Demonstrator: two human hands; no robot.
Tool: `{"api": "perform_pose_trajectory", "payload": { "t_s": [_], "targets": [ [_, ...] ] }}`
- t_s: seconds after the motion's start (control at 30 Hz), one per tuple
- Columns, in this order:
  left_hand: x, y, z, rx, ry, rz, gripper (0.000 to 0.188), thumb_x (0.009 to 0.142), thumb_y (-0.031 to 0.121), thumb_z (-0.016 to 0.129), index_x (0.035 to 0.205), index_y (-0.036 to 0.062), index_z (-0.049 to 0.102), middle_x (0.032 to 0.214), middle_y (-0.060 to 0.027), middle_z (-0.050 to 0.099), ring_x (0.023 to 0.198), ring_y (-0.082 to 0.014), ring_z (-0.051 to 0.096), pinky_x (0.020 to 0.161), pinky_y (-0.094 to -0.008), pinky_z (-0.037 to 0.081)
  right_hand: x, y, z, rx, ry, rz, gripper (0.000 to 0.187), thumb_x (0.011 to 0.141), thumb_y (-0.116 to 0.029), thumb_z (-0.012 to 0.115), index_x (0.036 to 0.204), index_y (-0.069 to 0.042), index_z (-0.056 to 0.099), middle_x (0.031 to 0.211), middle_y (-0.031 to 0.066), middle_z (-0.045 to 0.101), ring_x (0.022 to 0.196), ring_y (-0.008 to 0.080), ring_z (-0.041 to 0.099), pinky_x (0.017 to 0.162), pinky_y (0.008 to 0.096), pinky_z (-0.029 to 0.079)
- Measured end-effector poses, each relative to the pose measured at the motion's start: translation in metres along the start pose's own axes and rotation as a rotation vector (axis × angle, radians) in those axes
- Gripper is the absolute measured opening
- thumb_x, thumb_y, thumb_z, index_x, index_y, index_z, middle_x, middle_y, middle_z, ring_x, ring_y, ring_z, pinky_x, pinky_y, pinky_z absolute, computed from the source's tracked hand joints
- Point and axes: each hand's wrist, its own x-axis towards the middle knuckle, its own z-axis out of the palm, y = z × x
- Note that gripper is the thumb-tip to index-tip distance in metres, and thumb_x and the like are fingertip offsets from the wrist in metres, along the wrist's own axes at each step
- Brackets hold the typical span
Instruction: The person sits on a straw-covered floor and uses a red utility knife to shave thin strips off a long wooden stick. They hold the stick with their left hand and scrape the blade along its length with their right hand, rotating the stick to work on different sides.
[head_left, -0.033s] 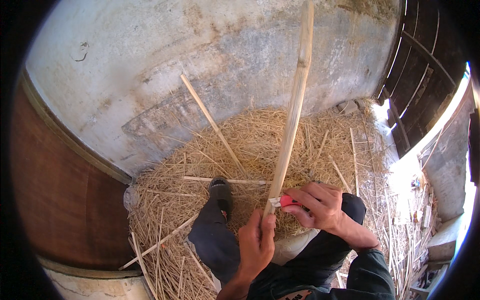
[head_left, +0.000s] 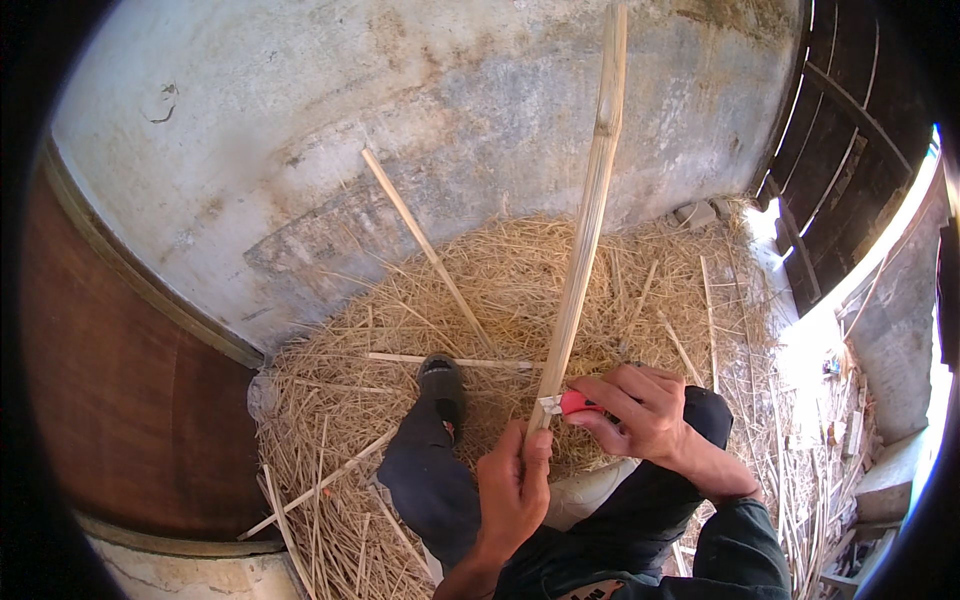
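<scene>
A long split-bamboo strip (head_left: 583,250) with a node partway up rises from my lap toward the top of the view. My left hand (head_left: 512,488) is closed around its lower end, thumb pressed along it. In my right hand (head_left: 645,415) is a utility knife (head_left: 578,403) with a red handle, gripped between thumb and fingers. Its pale tip lies across the strip just above my left thumb. How deep the blade sits in the bamboo is too small to tell.
Straw and shavings (head_left: 530,270) cover the floor. A bamboo stick (head_left: 425,243) leans on the stained wall (head_left: 330,110), and another strip (head_left: 320,483) lies at the left. My shoe (head_left: 440,378) stands ahead. A brown panel (head_left: 140,380) is at the left, dark slats (head_left: 850,140) at the right.
</scene>
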Motion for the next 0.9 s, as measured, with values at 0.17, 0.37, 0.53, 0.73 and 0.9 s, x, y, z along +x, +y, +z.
{"api": "perform_pose_trajectory", "payload": {
  "t_s": [0.17, 0.37, 0.53, 0.73, 0.9],
  "targets": [
    [-0.003, 0.003, -0.002, 0.026, -0.028, -0.036, 0.037, 0.116, 0.032, 0.054, 0.090, 0.0054, 0.056, 0.068, 0.0018, 0.052, 0.061, -0.0047, 0.044, 0.054, -0.0277, 0.035, 0.001, 0.002, -0.001, -0.015, -0.003, -0.006, 0.034, 0.081, -0.030, 0.091, 0.107, -0.011, 0.083, 0.075, -0.0022, 0.066, 0.059, 0.0162, 0.066, 0.053, 0.0307, 0.052],
    [-0.009, -0.005, -0.002, 0.076, -0.031, -0.052, 0.038, 0.115, 0.032, 0.057, 0.089, 0.0046, 0.058, 0.066, 0.0016, 0.053, 0.060, -0.0049, 0.046, 0.053, -0.0284, 0.035, 0.003, 0.013, -0.006, -0.049, 0.011, 0.074, 0.030, 0.082, -0.029, 0.091, 0.105, -0.013, 0.082, 0.076, -0.0003, 0.067, 0.058, 0.0172, 0.065, 0.051, 0.0325, 0.051],
    [-0.012, -0.008, -0.003, 0.091, -0.029, -0.069, 0.037, 0.115, 0.031, 0.057, 0.091, 0.0035, 0.061, 0.065, 0.0011, 0.053, 0.059, -0.0054, 0.047, 0.052, -0.0295, 0.036, 0.007, 0.018, -0.005, -0.050, 0.027, 0.085, 0.030, 0.083, -0.028, 0.091, 0.107, -0.014, 0.082, 0.076, 0.0005, 0.067, 0.058, 0.0186, 0.065, 0.051, 0.0332, 0.051],
    [-0.015, -0.008, -0.007, 0.134, -0.025, -0.062, 0.035, 0.115, 0.029, 0.058, 0.092, 0.0028, 0.061, 0.064, 0.0004, 0.054, 0.058, -0.0055, 0.048, 0.052, -0.0303, 0.037, 0.008, 0.018, -0.003, -0.035, -0.006, 0.080, 0.029, 0.083, -0.027, 0.091, 0.107, -0.014, 0.082, 0.078, 0.0009, 0.069, 0.059, 0.0191, 0.067, 0.052, 0.0336, 0.052],
    [-0.021, -0.015, -0.010, 0.129, -0.042, -0.092, 0.035, 0.115, 0.029, 0.058, 0.092, 0.0030, 0.061, 0.063, 0.0006, 0.054, 0.057, -0.0051, 0.048, 0.051, -0.0300, 0.037, 0.009, 0.025, -0.001, -0.013, 0.030, 0.124, 0.030, 0.083, -0.025, 0.091, 0.108, -0.013, 0.083, 0.079, 0.0031, 0.070, 0.060, 0.0211, 0.068, 0.053, 0.0343, 0.053]
  ]
}}
